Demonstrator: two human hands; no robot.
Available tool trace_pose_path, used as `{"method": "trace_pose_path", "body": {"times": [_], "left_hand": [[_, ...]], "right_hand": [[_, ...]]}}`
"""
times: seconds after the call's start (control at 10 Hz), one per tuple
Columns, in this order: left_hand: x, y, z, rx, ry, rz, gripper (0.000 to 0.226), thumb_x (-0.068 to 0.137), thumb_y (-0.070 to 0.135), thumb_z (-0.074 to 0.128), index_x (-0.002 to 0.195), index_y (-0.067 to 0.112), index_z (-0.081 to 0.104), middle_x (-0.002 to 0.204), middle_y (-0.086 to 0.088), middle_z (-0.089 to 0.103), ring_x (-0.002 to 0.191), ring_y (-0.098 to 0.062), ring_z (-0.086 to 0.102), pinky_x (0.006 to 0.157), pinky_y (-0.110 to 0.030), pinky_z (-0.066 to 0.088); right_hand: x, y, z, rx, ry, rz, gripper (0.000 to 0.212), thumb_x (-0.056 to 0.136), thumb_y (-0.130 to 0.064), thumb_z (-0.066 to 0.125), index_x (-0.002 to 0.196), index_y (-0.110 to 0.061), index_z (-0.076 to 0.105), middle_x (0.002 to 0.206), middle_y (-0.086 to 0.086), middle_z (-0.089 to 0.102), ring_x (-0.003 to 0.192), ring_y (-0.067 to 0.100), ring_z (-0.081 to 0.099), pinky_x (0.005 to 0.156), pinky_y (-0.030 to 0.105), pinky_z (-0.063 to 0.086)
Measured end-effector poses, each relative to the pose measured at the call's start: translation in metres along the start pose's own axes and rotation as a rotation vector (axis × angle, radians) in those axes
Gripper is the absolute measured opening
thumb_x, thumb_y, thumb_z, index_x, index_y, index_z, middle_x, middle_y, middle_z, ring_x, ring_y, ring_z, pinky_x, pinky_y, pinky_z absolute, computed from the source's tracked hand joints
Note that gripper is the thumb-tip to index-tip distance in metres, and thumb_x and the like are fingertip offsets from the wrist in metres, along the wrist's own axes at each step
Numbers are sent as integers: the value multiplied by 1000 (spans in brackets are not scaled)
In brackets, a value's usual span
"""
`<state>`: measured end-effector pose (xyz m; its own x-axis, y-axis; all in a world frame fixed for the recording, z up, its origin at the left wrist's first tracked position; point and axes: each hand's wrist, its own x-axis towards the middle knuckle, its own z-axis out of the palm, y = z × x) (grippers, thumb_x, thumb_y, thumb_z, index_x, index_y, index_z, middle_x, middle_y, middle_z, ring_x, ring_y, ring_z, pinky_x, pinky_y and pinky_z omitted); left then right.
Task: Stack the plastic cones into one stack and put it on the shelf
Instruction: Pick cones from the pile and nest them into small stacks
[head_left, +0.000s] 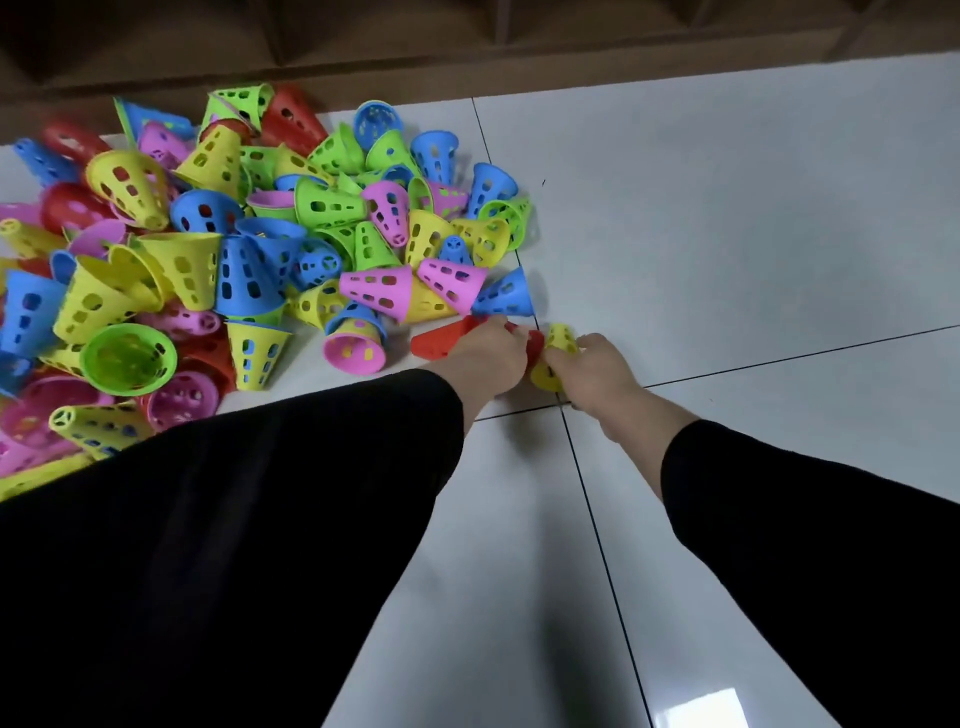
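A big heap of perforated plastic cones (249, 244) in yellow, blue, green, pink and red covers the white tiled floor at the left. At the heap's near right edge, my left hand (488, 358) grips a red cone (441, 340) lying on its side. Right beside it, my right hand (592, 374) holds a yellow cone (558, 343), its wide end close against the red one. A blue cone (506, 296) and a pink cone (452, 283) lie just beyond my hands.
White floor tiles (727, 234) with dark grout lines stretch to the right and toward me. A brown wooden shelf unit (467, 52) runs along the far edge of the floor, behind the heap. Black sleeves cover both my forearms.
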<state>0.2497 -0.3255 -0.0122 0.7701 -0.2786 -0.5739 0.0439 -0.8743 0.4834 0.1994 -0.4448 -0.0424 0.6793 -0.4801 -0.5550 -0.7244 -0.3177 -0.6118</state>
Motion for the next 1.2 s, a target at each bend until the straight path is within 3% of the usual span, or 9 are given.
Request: {"method": "trace_pose_path", "body": {"times": [0.1, 0.3, 0.5, 0.7, 0.8, 0.9, 1.0, 1.1, 1.2], "left_hand": [[11, -10, 10, -519, 74, -104, 39, 102, 29, 44, 136, 10, 49, 130, -16, 60, 116, -34, 60, 93, -41, 51], [3, -12, 20, -614, 132, -105, 31, 101, 32, 50, 125, 13, 55, 103, -11, 65, 101, -35, 65, 93, -45, 55], [-13, -15, 12, -712, 121, -131, 27, 97, 37, 55, 106, 13, 64, 104, -14, 69, 101, -35, 66, 90, -45, 56], [-31, -26, 0, -1044, 128, -135, 25, 83, 40, 77, 79, 18, 66, 83, -5, 73, 88, -28, 72, 85, -44, 60], [-46, -30, -18, -1186, 150, -104, 31, 80, 26, 83, 98, 6, 67, 89, -12, 73, 80, -26, 73, 78, -45, 62], [-66, -45, -49, -1224, 139, -111, 59, 76, 26, 85, 123, 7, 55, 106, -15, 72, 84, -27, 75, 71, -44, 63], [-101, -73, -100, -1161, 162, -60, 45, 79, 31, 81, 114, 13, 60, 101, -13, 74, 80, -26, 72, 62, -32, 58], [-145, -120, -150, -1084, 311, 23, 48, 71, 35, 85, 110, 18, 64, 99, -11, 75, 87, -29, 73, 83, -53, 59], [-194, -178, -166, -860, 474, 85, 36, 75, 35, 83, 104, 28, 64, 98, 0, 73, 87, -17, 74, 83, -40, 60]], "right_hand": [[-5, 5, -3, 54, -15, -18, 46, 88, -34, 63, 128, -15, 52, 104, 3, 59, 101, 27, 62, 92, 48, 54], [-20, 15, -10, 169, -150, -43, 45, 84, -32, 65, 128, -26, 54, 108, -1, 67, 100, 24, 68, 88, 45, 58], [-50, 8, -4, 101, -194, -166, 39, 86, -28, 62, 124, -31, 53, 109, -1, 67, 97, 20, 67, 79, 38, 58], [-71, -5, -11, 49, -200, -323, 33, 84, -20, 68, 115, -27, 60, 99, -2, 68, 78, 12, 61, 78, 35, 54], [-88, -21, -11, 56, -219, -405, 34, 84, -22, 69, 116, -28, 60, 98, -4, 67, 78, 12, 60, 72, 27, 50], [-110, -45, -4, 59, -239, -477, 33, 84, -23, 71, 114, -30, 61, 100, -6, 69, 86, 11, 63, 75, 24, 48], [-144, -74, 10, 48, -280, -548, 38, 83, -25, 74, 115, -36, 58, 103, -10, 67, 89, 9, 64, 77, 19, 48], [-179, -91, 32, 47, -317, -593, 48, 81, -25, 76, 123, -36, 55, 106, -14, 64, 92, 3, 63, 80, 15, 47], [-204, -86, 60, 62, -347, -607, 54, 77, -23, 77, 126, -32, 57, 106, -7, 68, 88, 7, 66, 81, 25, 52]]}}
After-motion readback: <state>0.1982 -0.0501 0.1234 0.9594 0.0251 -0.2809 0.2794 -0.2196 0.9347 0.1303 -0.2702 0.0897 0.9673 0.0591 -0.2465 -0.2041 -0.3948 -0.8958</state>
